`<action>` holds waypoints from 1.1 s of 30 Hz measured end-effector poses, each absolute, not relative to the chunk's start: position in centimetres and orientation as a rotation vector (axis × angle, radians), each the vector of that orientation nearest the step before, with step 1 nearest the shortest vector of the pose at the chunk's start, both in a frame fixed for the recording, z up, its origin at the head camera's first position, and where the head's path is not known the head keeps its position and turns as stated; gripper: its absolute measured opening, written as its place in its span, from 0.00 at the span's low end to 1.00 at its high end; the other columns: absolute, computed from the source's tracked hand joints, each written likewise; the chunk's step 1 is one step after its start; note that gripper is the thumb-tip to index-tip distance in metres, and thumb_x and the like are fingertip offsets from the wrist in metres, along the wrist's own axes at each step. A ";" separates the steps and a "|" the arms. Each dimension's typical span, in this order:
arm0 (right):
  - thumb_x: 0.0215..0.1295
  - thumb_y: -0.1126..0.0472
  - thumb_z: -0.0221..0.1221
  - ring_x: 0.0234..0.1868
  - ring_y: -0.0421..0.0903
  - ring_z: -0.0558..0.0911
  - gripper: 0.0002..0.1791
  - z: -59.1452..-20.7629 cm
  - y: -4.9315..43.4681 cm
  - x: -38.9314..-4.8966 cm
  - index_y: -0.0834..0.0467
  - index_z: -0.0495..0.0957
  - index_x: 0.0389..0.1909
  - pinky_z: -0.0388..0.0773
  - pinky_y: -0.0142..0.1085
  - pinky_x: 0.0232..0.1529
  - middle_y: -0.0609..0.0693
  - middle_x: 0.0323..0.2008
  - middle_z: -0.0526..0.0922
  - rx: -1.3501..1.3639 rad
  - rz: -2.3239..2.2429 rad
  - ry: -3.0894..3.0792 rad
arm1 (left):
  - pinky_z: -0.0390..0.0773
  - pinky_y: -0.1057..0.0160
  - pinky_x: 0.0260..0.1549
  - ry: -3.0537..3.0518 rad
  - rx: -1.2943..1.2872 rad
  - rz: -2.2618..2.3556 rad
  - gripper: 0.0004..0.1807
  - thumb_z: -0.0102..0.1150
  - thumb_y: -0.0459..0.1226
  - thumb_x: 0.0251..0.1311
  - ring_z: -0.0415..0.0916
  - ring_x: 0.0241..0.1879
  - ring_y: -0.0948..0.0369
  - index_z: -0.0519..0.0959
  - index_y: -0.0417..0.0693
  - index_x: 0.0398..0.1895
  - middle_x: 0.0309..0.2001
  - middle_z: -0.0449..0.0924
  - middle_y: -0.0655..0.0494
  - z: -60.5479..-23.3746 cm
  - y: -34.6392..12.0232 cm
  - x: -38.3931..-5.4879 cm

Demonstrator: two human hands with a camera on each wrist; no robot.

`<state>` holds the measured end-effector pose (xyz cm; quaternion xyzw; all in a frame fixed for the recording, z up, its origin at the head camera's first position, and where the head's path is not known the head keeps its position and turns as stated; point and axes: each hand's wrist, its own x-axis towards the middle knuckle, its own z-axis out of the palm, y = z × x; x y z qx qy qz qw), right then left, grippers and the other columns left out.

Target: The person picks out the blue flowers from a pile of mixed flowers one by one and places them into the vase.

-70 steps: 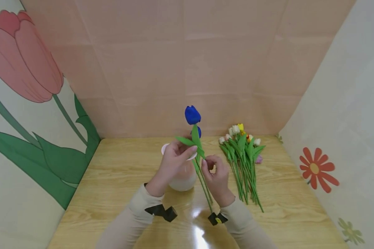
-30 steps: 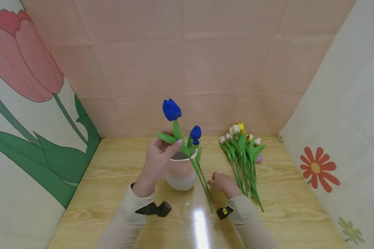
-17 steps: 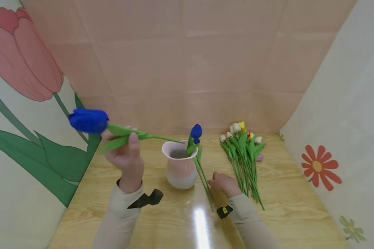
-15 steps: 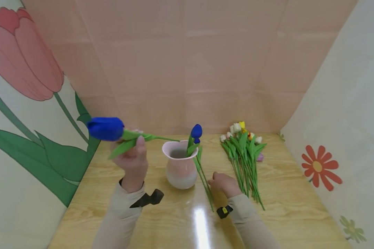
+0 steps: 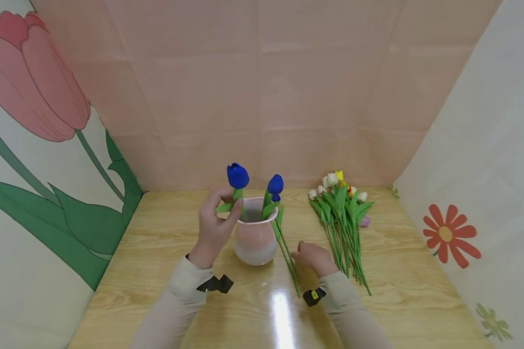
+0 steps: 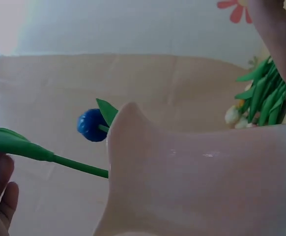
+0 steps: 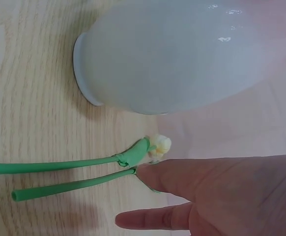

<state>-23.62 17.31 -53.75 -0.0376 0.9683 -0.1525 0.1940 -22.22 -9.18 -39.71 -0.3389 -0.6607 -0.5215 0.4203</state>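
My left hand (image 5: pixel 218 223) pinches a blue artificial tulip (image 5: pixel 237 176) by its leafy upper stem. The tulip stands upright over the pink-and-white vase (image 5: pixel 255 245); in the left wrist view its green stem (image 6: pixel 79 165) passes in at the vase's mouth. A second blue tulip (image 5: pixel 275 184) stands at the vase's right side, with a smaller blue bit just under it. My right hand (image 5: pixel 316 259) rests low over the table, fingers loosely extended and holding nothing. Beside it lie two green stems (image 7: pixel 69 189); whether a finger touches one, I cannot tell.
A bunch of artificial tulips (image 5: pixel 342 213) with white, yellow and purple heads lies on the right of the wooden table (image 5: pixel 157 291). A pink backdrop (image 5: pixel 262 97) stands behind, with flower-printed panels on both sides. A pale flower head (image 7: pixel 160 146) shows beyond the loose stems.
My left hand lifted the blue tulip from beside the vase, swung it left and tilted it, then brought it back upright over the vase's mouth. My right hand drew back, then stayed still.
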 end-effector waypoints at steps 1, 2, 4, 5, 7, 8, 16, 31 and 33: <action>0.71 0.48 0.51 0.36 0.51 0.80 0.20 -53.7 17.3 -23.6 0.62 0.75 0.47 0.74 0.47 0.34 0.56 0.39 0.82 -0.110 -0.425 2.717 | 0.76 0.64 0.35 -1.727 -0.829 -1.315 0.06 0.61 0.31 0.61 0.75 0.31 0.57 0.77 0.35 0.35 0.29 0.79 0.47 -39.9 -9.2 -22.3; 0.71 0.48 0.51 0.35 0.50 0.79 0.20 -53.7 17.4 -23.5 0.62 0.75 0.47 0.74 0.46 0.34 0.55 0.38 0.82 -0.110 -0.423 2.716 | 0.77 0.63 0.36 -1.808 -0.801 -1.313 0.05 0.63 0.30 0.59 0.76 0.32 0.58 0.78 0.37 0.35 0.30 0.80 0.48 -40.0 -9.2 -22.3; 0.71 0.49 0.51 0.33 0.49 0.79 0.19 -53.7 17.4 -23.5 0.62 0.75 0.45 0.73 0.45 0.33 0.55 0.36 0.81 -0.113 -0.418 2.714 | 0.79 0.62 0.37 -1.970 -0.736 -1.286 0.05 0.65 0.30 0.57 0.78 0.34 0.59 0.79 0.39 0.35 0.32 0.81 0.50 -40.2 -9.2 -22.3; 0.71 0.49 0.51 0.33 0.49 0.78 0.18 -53.7 17.4 -23.4 0.62 0.76 0.45 0.73 0.45 0.32 0.54 0.35 0.81 -0.114 -0.417 2.712 | 0.80 0.63 0.36 -2.046 -0.707 -1.255 0.06 0.66 0.31 0.56 0.78 0.34 0.59 0.80 0.40 0.35 0.33 0.81 0.51 -40.3 -9.3 -22.3; 0.71 0.49 0.51 0.32 0.49 0.78 0.18 -53.9 17.4 -23.4 0.61 0.76 0.44 0.72 0.45 0.32 0.54 0.35 0.81 -0.111 -0.409 2.711 | 0.81 0.62 0.35 -2.175 -0.656 -1.172 0.06 0.67 0.33 0.55 0.78 0.37 0.58 0.81 0.42 0.34 0.35 0.80 0.52 -40.4 -9.3 -22.4; 0.71 0.49 0.51 0.32 0.49 0.78 0.18 -53.9 17.4 -23.4 0.61 0.76 0.44 0.72 0.45 0.32 0.54 0.35 0.81 -0.111 -0.406 2.712 | 0.80 0.61 0.37 -2.228 -0.636 -1.123 0.06 0.68 0.34 0.55 0.76 0.40 0.57 0.81 0.43 0.33 0.37 0.80 0.52 -40.5 -9.3 -22.5; 0.71 0.48 0.51 0.33 0.49 0.79 0.19 -54.2 17.5 -23.4 0.61 0.76 0.44 0.74 0.45 0.32 0.54 0.36 0.82 -0.106 -0.407 2.716 | 0.72 0.47 0.51 -2.455 -0.578 -0.941 0.05 0.67 0.40 0.55 0.64 0.56 0.47 0.83 0.48 0.31 0.53 0.75 0.48 -40.6 -9.3 -23.1; 0.72 0.50 0.50 0.38 0.53 0.81 0.21 -53.7 17.5 -23.3 0.63 0.75 0.50 0.75 0.47 0.35 0.57 0.42 0.82 -0.115 -0.408 2.703 | 0.63 0.35 0.61 -2.680 -0.510 -1.204 0.33 0.61 0.51 0.61 0.54 0.71 0.44 0.65 0.51 0.67 0.72 0.54 0.46 -39.9 -12.1 -23.3; 0.72 0.50 0.50 0.38 0.52 0.81 0.20 -53.7 17.5 -23.3 0.63 0.75 0.50 0.75 0.47 0.34 0.56 0.41 0.82 -0.113 -0.409 2.701 | 0.62 0.36 0.63 -2.664 -0.481 -1.234 0.35 0.60 0.52 0.62 0.55 0.70 0.44 0.62 0.50 0.69 0.71 0.55 0.46 -40.1 -13.1 -23.7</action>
